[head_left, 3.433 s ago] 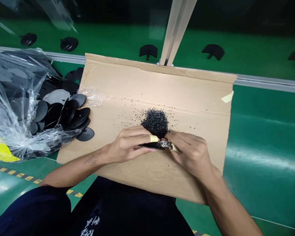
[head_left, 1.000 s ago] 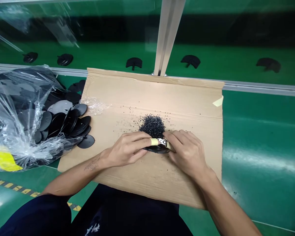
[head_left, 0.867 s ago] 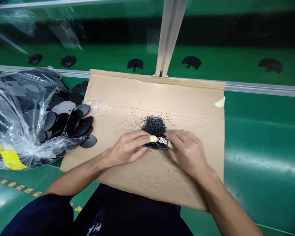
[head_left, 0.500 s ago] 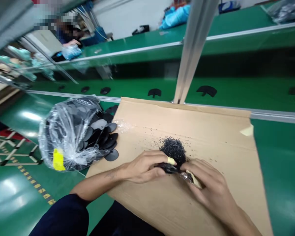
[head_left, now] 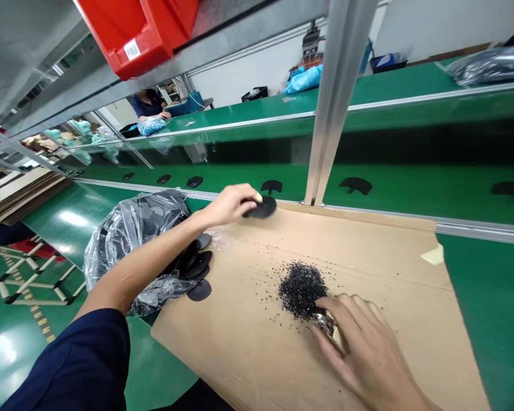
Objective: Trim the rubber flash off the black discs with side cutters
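My left hand (head_left: 229, 204) reaches forward over the far edge of the cardboard sheet (head_left: 368, 342), pinching a round black plastic disc (head_left: 262, 206) with a taped fingertip. My right hand (head_left: 360, 348) rests low on the cardboard, closed around a small metal trimming tool (head_left: 324, 323) beside a heap of black plastic shavings (head_left: 302, 288). A clear plastic bag (head_left: 126, 242) full of black discs lies at the left, with several discs (head_left: 197, 265) spilling out onto the cardboard's edge.
Beyond the cardboard runs a green conveyor belt (head_left: 411, 191) carrying black parts (head_left: 356, 184) spaced along it. An aluminium post (head_left: 338, 97) rises at the belt's near rail. A red bin (head_left: 137, 28) sits on the shelf overhead. Another person (head_left: 148, 105) works far back left.
My left hand has left the right hand and carried the black disc forward to the far cardboard edge. My right hand stays by the shavings with the tool. The view tilted upward.
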The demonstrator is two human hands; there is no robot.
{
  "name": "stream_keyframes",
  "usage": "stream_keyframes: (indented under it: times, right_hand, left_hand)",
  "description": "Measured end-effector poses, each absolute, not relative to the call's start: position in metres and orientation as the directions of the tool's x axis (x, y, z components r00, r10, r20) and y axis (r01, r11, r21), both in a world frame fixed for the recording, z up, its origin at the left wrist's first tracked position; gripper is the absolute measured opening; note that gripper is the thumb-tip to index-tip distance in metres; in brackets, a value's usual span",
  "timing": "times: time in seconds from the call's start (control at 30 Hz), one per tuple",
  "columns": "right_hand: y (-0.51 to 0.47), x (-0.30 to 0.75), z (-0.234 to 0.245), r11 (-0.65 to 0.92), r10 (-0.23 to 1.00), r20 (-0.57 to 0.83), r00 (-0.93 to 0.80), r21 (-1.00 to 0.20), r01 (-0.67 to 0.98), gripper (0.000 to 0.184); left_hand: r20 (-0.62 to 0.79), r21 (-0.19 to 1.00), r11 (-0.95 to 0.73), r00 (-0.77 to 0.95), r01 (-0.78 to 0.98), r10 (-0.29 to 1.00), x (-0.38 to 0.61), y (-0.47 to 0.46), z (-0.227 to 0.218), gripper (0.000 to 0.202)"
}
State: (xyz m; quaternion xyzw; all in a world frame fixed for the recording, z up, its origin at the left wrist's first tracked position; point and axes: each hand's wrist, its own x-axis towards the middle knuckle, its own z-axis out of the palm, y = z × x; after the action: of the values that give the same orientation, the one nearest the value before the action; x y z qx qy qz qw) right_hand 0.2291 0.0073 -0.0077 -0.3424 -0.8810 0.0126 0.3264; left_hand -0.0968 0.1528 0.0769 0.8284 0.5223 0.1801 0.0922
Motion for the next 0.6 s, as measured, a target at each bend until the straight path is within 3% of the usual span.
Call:
stream_keyframes:
  times: [0.07,0.27,0.33,0.4,0.6]
  right_hand:
    - [0.007,0.23,-0.01,0.759,0.617,0.553,-0.559,-0.231,0.609,0.025]
    - [0.01,0.236,-0.013,0.749,0.615,0.555,-0.559,-0.191,0.634,0.038]
    - [0.014,0.239,-0.008,0.739,0.632,0.545,-0.551,-0.211,0.639,0.04]
    - [0.018,0.24,-0.004,0.731,0.635,0.552,-0.54,-0.202,0.652,0.042]
    - [0.021,0.242,-0.003,0.688,0.664,0.554,-0.502,-0.191,0.7,0.049]
  left_hand:
    - [0.219,0.282,-0.277,0.219,0.919,0.951,-0.112,0.194,0.072,0.015]
    - [0.166,0.274,-0.038,-0.008,0.961,0.986,-0.132,0.257,0.045,0.013]
    - [0.122,0.269,0.031,-0.065,0.963,0.99,-0.133,0.263,0.038,0.023]
    - [0.099,0.264,0.073,-0.102,0.962,0.99,-0.129,0.267,0.033,0.03]
    - [0.038,0.329,0.025,-0.039,0.944,0.998,-0.086,0.269,0.02,0.022]
